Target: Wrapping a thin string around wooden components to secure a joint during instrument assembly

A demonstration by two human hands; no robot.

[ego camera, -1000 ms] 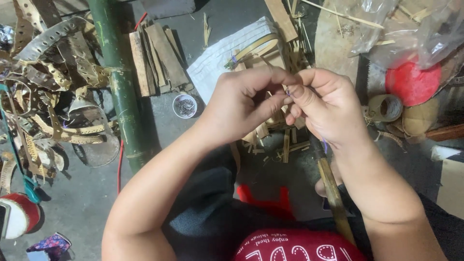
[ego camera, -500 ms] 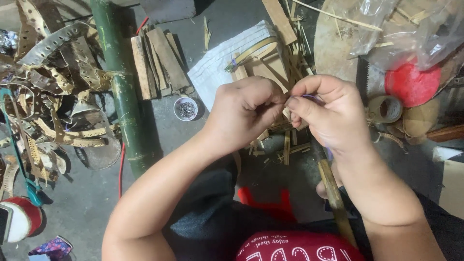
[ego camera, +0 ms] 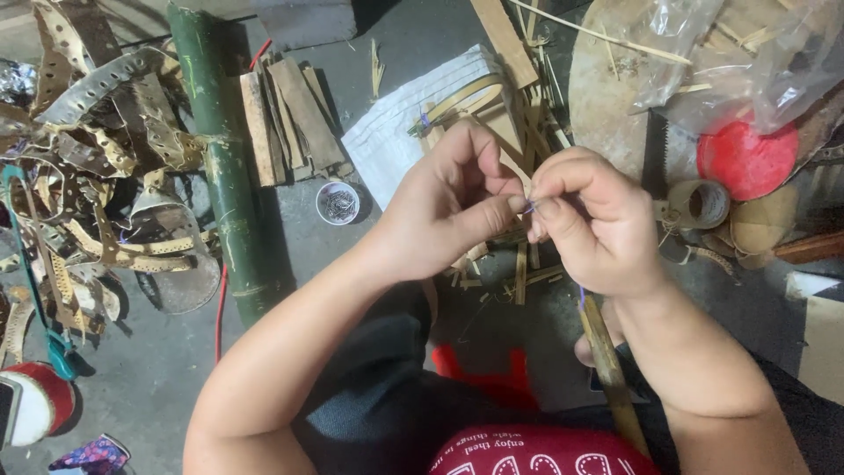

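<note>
My left hand (ego camera: 444, 207) and my right hand (ego camera: 591, 224) meet fingertip to fingertip above my lap. Both pinch a thin purple thread (ego camera: 530, 207) at the point where they touch. A short end of the same thread shows below my right wrist, beside a long bamboo stick (ego camera: 607, 374). That stick runs from under my right hand down toward my body, and its upper end is hidden by my fingers. Behind my hands lies a frame of bamboo strips (ego camera: 492, 97) on the floor.
A thick green bamboo pole (ego camera: 224, 158) lies to the left, with a heap of perforated strips (ego camera: 97, 149) beyond it. Short wooden slats (ego camera: 290, 114), a small round tin (ego camera: 338, 202), a white cloth (ego camera: 396, 141), a red lid (ego camera: 747, 158), a tape roll (ego camera: 699, 204) and a plastic bag (ego camera: 747, 53) surround me.
Both hands have stayed together and shifted slightly. The fingertips have closed tighter on the thread, and my right fingers have curled further over the stick's top.
</note>
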